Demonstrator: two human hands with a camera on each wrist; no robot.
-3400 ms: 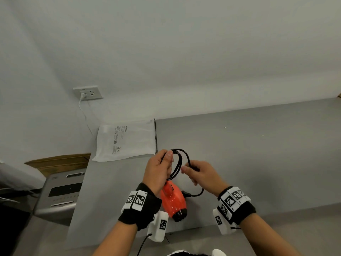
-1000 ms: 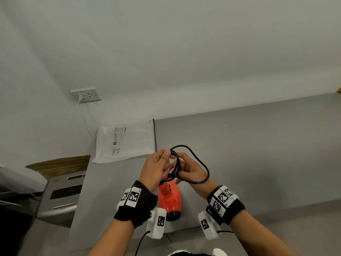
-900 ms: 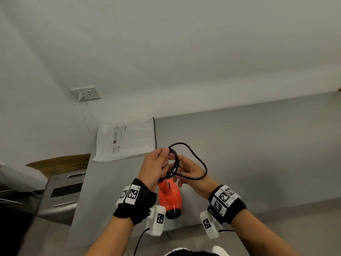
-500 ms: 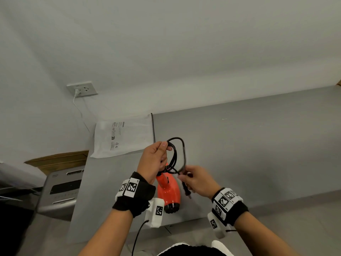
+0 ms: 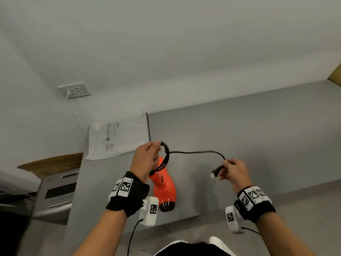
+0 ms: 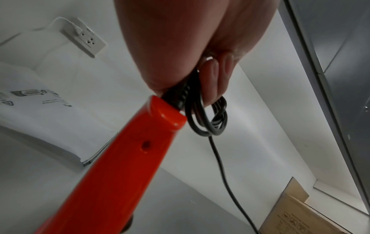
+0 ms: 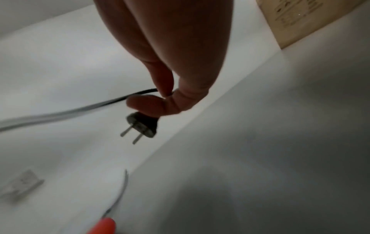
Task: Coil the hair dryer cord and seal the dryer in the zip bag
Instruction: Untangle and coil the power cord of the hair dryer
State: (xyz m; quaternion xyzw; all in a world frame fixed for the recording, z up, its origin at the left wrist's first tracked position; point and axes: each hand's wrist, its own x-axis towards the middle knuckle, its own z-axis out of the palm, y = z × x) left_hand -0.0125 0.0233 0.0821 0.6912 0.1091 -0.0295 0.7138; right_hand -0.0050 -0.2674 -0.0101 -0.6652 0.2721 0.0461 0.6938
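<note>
An orange hair dryer [image 5: 163,187] hangs over the grey table [image 5: 258,135], its handle end [image 6: 160,115] up at my left hand [image 5: 147,159]. That hand grips several black loops of cord [image 5: 165,157] bunched at the handle top [image 6: 208,120]. A free length of cord [image 5: 195,152] runs right to my right hand [image 5: 234,170], which pinches it just behind the two-pin plug [image 7: 143,124]. The plug [image 5: 215,171] dangles below those fingers. A white zip bag [image 5: 118,137] lies flat on the table's far left corner, its zip edge toward the middle.
A wall socket [image 5: 73,89] with a white cable plugged in sits on the wall at upper left. A grey appliance [image 5: 55,194] and a brown box [image 5: 49,163] stand left of the table. Another cardboard box [image 6: 300,210] shows at far right.
My right hand has swung out to the right, drawing the cord's free end straight away from the coil. My left hand keeps the loops and the dryer in place.
</note>
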